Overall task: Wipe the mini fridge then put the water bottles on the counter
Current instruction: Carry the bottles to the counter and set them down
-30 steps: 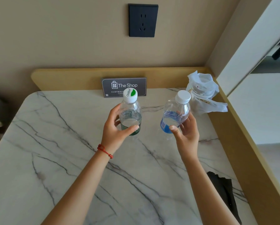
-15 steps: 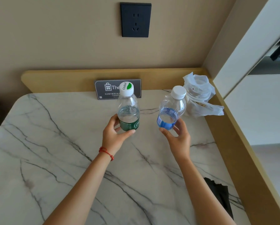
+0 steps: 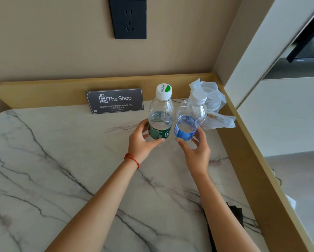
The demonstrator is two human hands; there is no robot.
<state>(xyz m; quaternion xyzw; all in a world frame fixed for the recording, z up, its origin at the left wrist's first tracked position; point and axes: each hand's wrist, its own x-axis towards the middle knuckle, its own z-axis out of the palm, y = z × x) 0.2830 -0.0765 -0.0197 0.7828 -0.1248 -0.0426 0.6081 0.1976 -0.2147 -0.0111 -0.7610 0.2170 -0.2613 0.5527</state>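
Water bottles (image 3: 160, 113) gripped low, one per hand (image 3: 141, 140), upright side by side, probably for setting down at marble counter's (image 3: 52, 160) back corner.

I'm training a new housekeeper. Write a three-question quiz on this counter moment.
1. True or false: the green-label bottle is in the left hand.
2. Which lies nearest the blue-label bottle? A) wall socket B) crumpled plastic bag C) "The Shop" sign
3. Fill in: the right hand grips its bottle near the ____.

Key: 1 true; 2 B; 3 bottom.
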